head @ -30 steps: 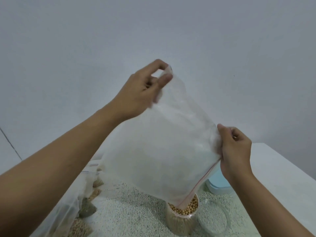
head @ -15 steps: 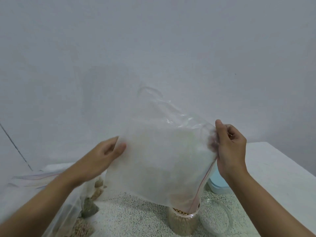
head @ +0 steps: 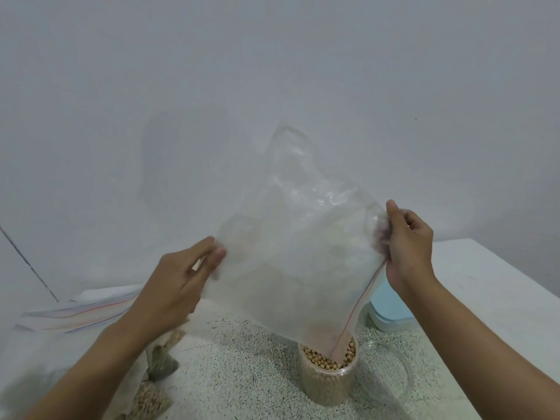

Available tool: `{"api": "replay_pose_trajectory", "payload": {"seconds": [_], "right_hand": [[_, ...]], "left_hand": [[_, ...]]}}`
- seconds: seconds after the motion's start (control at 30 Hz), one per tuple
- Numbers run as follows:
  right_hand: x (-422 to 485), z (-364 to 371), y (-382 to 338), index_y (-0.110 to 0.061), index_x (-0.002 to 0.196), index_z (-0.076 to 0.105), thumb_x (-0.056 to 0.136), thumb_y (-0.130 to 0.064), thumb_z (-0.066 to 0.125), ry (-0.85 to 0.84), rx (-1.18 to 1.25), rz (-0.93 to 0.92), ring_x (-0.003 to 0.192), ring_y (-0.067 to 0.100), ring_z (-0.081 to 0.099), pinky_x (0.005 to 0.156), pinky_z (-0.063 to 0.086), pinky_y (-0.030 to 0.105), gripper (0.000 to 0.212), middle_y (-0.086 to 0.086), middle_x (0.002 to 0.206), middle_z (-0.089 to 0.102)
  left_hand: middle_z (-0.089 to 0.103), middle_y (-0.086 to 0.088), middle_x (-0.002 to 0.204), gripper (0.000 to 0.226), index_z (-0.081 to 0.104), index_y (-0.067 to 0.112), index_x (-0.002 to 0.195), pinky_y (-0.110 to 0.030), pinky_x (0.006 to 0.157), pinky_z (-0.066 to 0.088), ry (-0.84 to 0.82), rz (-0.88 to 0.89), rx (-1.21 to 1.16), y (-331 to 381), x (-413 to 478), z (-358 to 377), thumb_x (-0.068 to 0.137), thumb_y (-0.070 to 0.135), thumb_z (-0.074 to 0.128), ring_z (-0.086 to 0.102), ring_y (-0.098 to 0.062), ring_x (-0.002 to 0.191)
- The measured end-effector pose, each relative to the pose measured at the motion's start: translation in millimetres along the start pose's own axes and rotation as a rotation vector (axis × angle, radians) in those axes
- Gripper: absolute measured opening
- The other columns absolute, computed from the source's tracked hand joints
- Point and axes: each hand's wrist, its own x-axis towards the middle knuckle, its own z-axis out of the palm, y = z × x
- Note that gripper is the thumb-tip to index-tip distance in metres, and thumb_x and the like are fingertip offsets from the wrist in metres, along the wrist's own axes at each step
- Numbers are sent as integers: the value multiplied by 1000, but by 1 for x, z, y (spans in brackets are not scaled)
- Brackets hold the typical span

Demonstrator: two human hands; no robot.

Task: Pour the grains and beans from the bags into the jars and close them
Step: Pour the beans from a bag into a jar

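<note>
Mid-task, one pour about finished: the bag [head: 297, 268] hangs upside down over the jar [head: 328, 380] with its red-zip mouth corner dipping into the jar's opening, and no beans show inside the film. The jar stands upright on the speckled mat [head: 242, 365], filled with soybeans [head: 321, 360] almost to the rim and not closed. A clear round lid [head: 386, 374] lies just beside the jar on its right, probably this jar's own, though the view is too soft to be sure.

Right hand [head: 406, 247] pinches the bag's upper corner at the zip edge, fingers curled round the film. Left hand [head: 181, 283] is at the bag's left edge, thumb in front and fingers behind, pinching it.

Left to do, as I judge it: take the bag away, put the lid on this jar, then the remaining bags. Filled bags [head: 151, 401] lie at bottom left on the mat, one of pale beans and one of greenish grain [head: 160, 365] — not poured yet. Flat zip bags [head: 75, 313] are piled at far left on the bench [head: 485, 283], with nothing seen in them. A light blue container [head: 391, 310] sits behind the jar, partly hidden by the bag, contents not visible. No other jars are in frame, so how many are already done cannot be told
</note>
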Motion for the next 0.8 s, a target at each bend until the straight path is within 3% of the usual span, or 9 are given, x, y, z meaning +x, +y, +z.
{"api": "replay_pose_trajectory", "payload": {"seconds": [0.1, 0.17, 0.23, 0.37, 0.47, 0.53, 0.63, 0.73, 0.8], "right_hand": [[8, 0, 3, -19, 65, 44, 102, -33, 60, 20, 4, 39, 53, 12, 42, 47, 37, 24, 43, -6, 55, 47], [12, 1, 9, -18, 66, 45, 103, -36, 59, 46, -12, 65, 56, 12, 42, 52, 38, 26, 43, -5, 57, 46], [16, 0, 18, -18, 68, 43, 103, -40, 57, 73, -33, 82, 61, 15, 39, 61, 38, 31, 43, -3, 61, 39], [20, 0, 30, -16, 79, 48, 103, -45, 54, 108, -70, 119, 77, 22, 37, 73, 33, 37, 38, 5, 72, 36], [23, 0, 35, -15, 87, 54, 102, -45, 54, 119, -74, 128, 80, 23, 41, 74, 36, 38, 33, 7, 80, 42], [26, -1, 36, -15, 88, 53, 102, -44, 55, 120, -66, 132, 80, 23, 39, 74, 35, 37, 32, 8, 79, 39], [28, -2, 35, -16, 88, 53, 102, -44, 55, 109, -49, 127, 81, 23, 37, 75, 34, 37, 31, 5, 84, 40], [28, -2, 32, -17, 88, 53, 102, -44, 55, 104, -40, 108, 80, 24, 37, 75, 35, 37, 31, 4, 87, 42], [28, -1, 31, -16, 87, 54, 102, -44, 55, 103, -34, 98, 81, 24, 37, 74, 34, 37, 32, 4, 86, 42]], "left_hand": [[50, 16, 51, 26, 63, 20, 78, -16, 44, 32, 48, 42, -20, 13, 10, -5, 98, 35, 56, 36, -2, 35], [54, 20, 56, 25, 67, 20, 80, -11, 43, 29, 74, 42, -27, 21, 17, -10, 96, 36, 58, 28, -6, 36], [59, 18, 64, 26, 70, 29, 80, -14, 46, 34, 55, 48, -5, 31, 23, -17, 94, 46, 58, 26, -14, 39], [69, 16, 80, 31, 72, 32, 84, -21, 51, 36, 42, 98, 41, 46, 33, -25, 92, 56, 54, 42, -32, 39], [61, 16, 69, 32, 71, 29, 79, -15, 47, 28, -9, 163, 56, 58, 37, -19, 96, 50, 54, 29, -11, 38], [61, 11, 71, 35, 72, 26, 82, -24, 49, 35, -19, 167, 43, 61, 40, -20, 96, 51, 53, 37, -16, 43], [66, 3, 79, 40, 73, 23, 89, -42, 59, 45, -2, 155, 30, 62, 44, -27, 96, 55, 51, 51, -39, 59], [68, 3, 81, 40, 73, 23, 89, -45, 57, 45, -31, 170, 39, 62, 45, -27, 98, 55, 49, 51, -42, 60], [68, 5, 79, 40, 73, 22, 88, -39, 52, 42, -24, 166, 26, 59, 46, -27, 99, 53, 50, 50, -38, 56]]}}
